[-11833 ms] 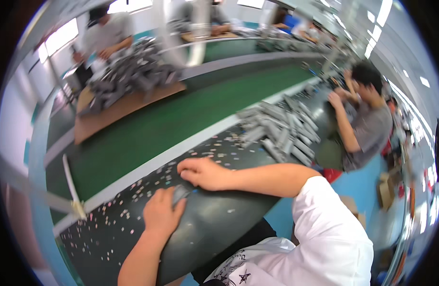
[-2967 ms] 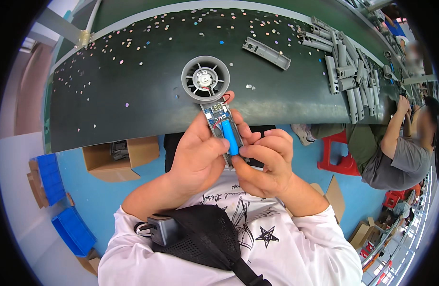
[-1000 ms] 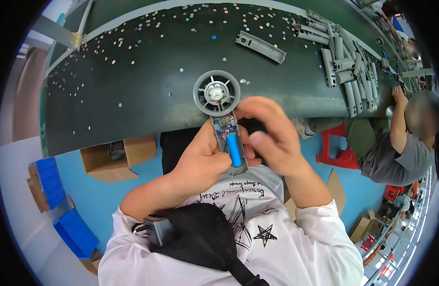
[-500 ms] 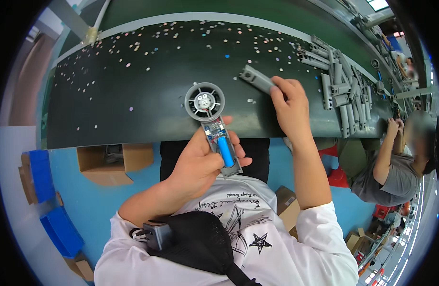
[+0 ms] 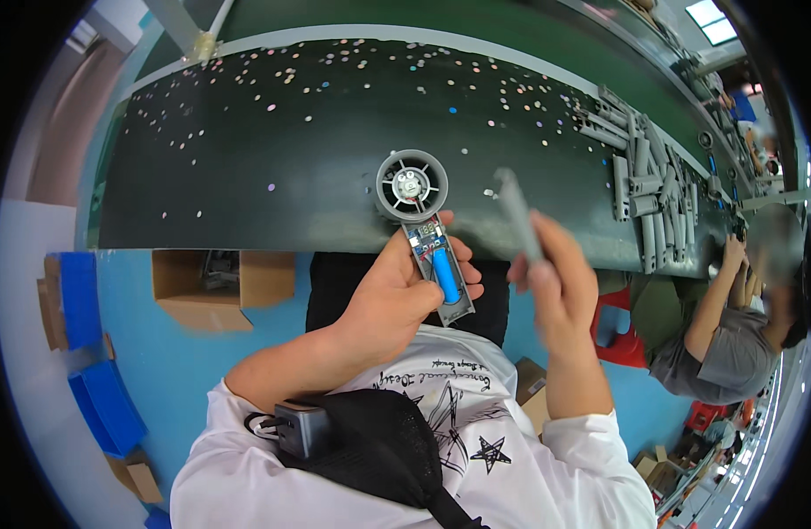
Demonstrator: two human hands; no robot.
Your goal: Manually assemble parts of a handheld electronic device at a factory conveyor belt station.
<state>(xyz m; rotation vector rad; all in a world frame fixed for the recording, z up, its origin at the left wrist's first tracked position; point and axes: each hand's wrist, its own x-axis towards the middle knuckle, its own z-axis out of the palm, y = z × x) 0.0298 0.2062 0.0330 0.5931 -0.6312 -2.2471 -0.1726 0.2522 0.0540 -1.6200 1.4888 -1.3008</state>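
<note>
My left hand point(image 5: 397, 286) is wrapped round the handle of a small grey handheld fan point(image 5: 412, 185). Its round head points away from me over the table edge. The handle lies uncovered, showing a blue circuit board and a blue cylindrical battery point(image 5: 445, 276). To the right, my right hand point(image 5: 560, 278) grips a grey handle cover point(image 5: 517, 212) by its near end. That cover is turned nearly edge-on and smeared by motion, apart from the fan. The right fingers are partly blurred.
A pile of grey handle covers point(image 5: 657, 181) lies on the right of the dark table point(image 5: 273, 198). Small round pale discs point(image 5: 271, 108) are scattered over its far part. A cardboard box point(image 5: 266, 280) stands below the left edge. At right, another person point(image 5: 723, 344) sits working.
The handle cover in my right hand has come nearer to me and turned from lying slanted to nearly edge-on. The view has shifted; my left hand still holds the fan.
</note>
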